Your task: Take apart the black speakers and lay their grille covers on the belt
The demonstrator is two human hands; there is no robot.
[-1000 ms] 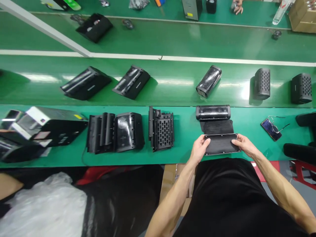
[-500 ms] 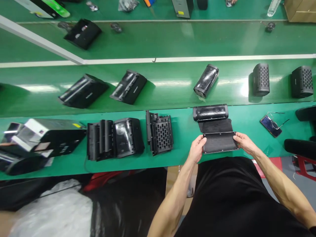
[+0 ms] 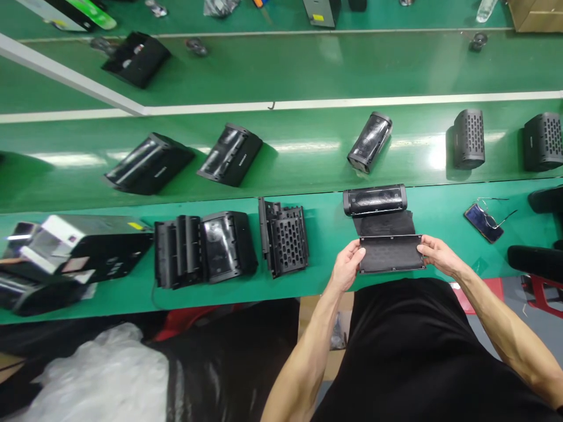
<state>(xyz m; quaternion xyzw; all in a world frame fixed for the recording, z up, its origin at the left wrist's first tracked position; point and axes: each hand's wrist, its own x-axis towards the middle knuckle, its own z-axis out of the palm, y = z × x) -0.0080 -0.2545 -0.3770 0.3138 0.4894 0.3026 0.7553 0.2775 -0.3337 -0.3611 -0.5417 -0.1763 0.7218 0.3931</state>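
I hold a flat black rectangular panel [image 3: 390, 254] by its two short ends above the near edge of the green bench [image 3: 325, 234]. My left hand [image 3: 347, 266] grips the left end, my right hand [image 3: 435, 253] grips the right end; both are closed on it. Just beyond the panel lies a dark fabric sheet [image 3: 383, 223], and behind that a black mesh speaker [image 3: 375, 199] lies on its side.
Left of my hands stand a perforated black housing [image 3: 284, 237] and further black shells [image 3: 204, 248]. Several speakers and housings sit on the green conveyor belt [image 3: 308, 158], among them one tilted speaker [image 3: 369, 142]. A phone with glasses [image 3: 484, 221] lies at right. A white bag [image 3: 101, 375] is below.
The view has shifted slightly; my hands keep the panel at its ends and have barely moved. The things on the belt stand in almost the same places.
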